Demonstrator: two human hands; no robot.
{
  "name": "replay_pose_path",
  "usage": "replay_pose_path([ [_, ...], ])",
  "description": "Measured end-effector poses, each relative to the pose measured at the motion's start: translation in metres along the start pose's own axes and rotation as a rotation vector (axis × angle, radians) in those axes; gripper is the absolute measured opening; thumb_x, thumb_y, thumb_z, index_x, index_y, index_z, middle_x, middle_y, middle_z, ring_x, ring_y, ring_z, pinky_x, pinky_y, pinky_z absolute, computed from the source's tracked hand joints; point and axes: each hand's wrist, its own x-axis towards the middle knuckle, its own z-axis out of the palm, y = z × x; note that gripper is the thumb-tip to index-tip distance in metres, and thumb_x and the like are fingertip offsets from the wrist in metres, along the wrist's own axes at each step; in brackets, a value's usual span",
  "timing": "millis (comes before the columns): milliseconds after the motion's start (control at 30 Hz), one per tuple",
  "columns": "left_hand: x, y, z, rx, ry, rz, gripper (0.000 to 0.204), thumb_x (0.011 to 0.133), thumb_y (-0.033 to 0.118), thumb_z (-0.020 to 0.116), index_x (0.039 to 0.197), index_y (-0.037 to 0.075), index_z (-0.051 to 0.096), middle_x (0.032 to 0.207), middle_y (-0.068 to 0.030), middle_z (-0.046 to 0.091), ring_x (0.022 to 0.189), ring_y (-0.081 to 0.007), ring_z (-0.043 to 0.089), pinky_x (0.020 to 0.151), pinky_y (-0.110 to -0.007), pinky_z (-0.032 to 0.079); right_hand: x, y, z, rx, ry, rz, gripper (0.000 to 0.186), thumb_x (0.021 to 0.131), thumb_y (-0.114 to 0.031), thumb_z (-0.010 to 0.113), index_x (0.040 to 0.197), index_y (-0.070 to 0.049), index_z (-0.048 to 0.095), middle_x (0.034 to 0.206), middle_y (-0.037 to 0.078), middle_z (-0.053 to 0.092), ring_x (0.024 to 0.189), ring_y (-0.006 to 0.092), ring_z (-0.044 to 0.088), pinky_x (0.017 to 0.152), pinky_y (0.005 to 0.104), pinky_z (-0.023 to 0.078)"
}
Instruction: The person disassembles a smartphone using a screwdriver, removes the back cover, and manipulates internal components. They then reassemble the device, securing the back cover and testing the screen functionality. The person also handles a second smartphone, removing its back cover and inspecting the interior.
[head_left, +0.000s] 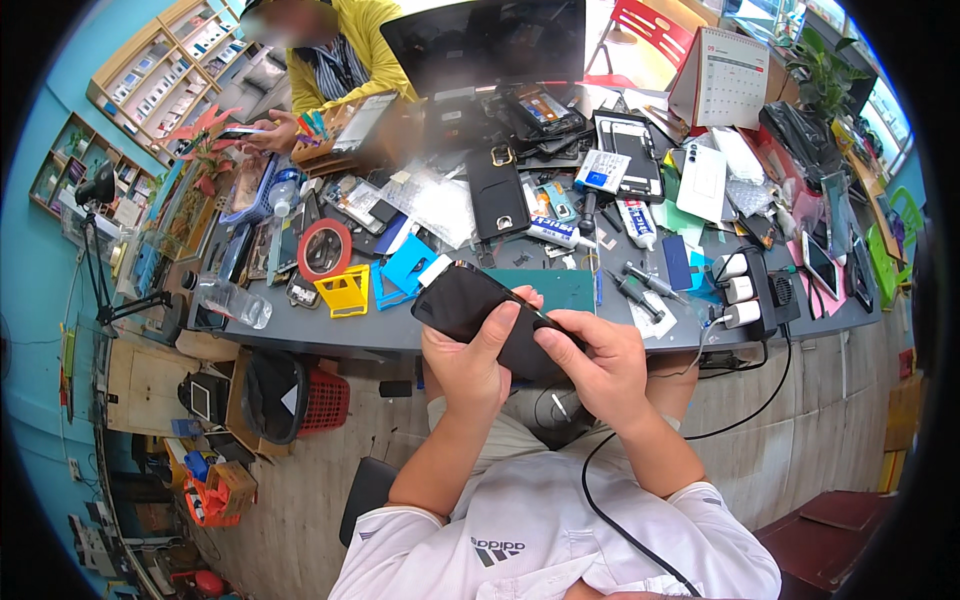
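Above the near edge of the desk (390, 332), I hold a black smartphone (470, 303) in both hands, tilted, its dark face up. My left hand (465, 360) is closed round its left part, thumb on top. My right hand (605, 365) grips the other end, its thumb pressed on the face. A small white piece (434, 270) shows at the phone's far left end; whether it is attached, I cannot tell. Behind the phone lies a green mat (545, 288). Blue (403, 270) and yellow (343, 292) plastic stands are left of it.
Phone parts, glue tubes (637, 222) and a red tape roll (325, 250) crowd the desk. White chargers (740, 290) sit in a power strip at right. A monitor (485, 45) stands behind. Across the desk, a person in a yellow jacket (375, 45) holds a phone (240, 132).
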Motion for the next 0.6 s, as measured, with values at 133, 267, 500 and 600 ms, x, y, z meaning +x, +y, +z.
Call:
replay_pose_path([
  [133,-0.001,0.002,0.002,-0.003,0.014,0.007,0.035,0.095,-0.004,0.077,0.125,-0.001,0.060,0.105,-0.0195,0.075,0.097,-0.0299,0.078,0.094,-0.051,0.067,0.001,-0.002,0.000,-0.005,0.002,0.003,0.024,0.102,-0.023,0.079,0.114,-0.003,0.079,0.083,0.011,0.077,0.071,0.0110,0.068,0.065,0.0288,0.053],
  [267,0.001,0.002,0.010,0.034,0.075,0.013,0.033,0.096,-0.004,0.075,0.125,-0.001,0.060,0.105,-0.0188,0.075,0.096,-0.0295,0.078,0.093,-0.050,0.068,0.001,0.007,0.004,0.088,-0.026,0.047,0.028,0.100,-0.017,0.082,0.121,0.000,0.073,0.094,0.009,0.080,0.079,0.0111,0.071,0.070,0.0300,0.057],
  [500,0.021,0.004,0.005,0.244,-0.004,-0.095,0.030,0.102,0.005,0.075,0.128,-0.004,0.065,0.115,-0.0142,0.076,0.102,-0.0222,0.076,0.091,-0.034,0.062,0.022,0.009,-0.005,0.606,-0.171,0.442,0.048,0.092,-0.005,0.087,0.129,0.006,0.059,0.110,0.017,0.077,0.087,0.0245,0.079,0.069,0.0342,0.065],
  [600,0.025,0.014,-0.006,0.384,-0.169,-0.136,0.031,0.107,0.015,0.072,0.133,-0.001,0.066,0.113,-0.0069,0.076,0.092,-0.0103,0.070,0.082,-0.024,0.055,0.033,0.007,-0.016,0.745,-0.149,0.557,0.055,0.089,0.001,0.085,0.136,0.007,0.057,0.107,0.016,0.077,0.081,0.0301,0.080,0.064,0.0365,0.065],
])
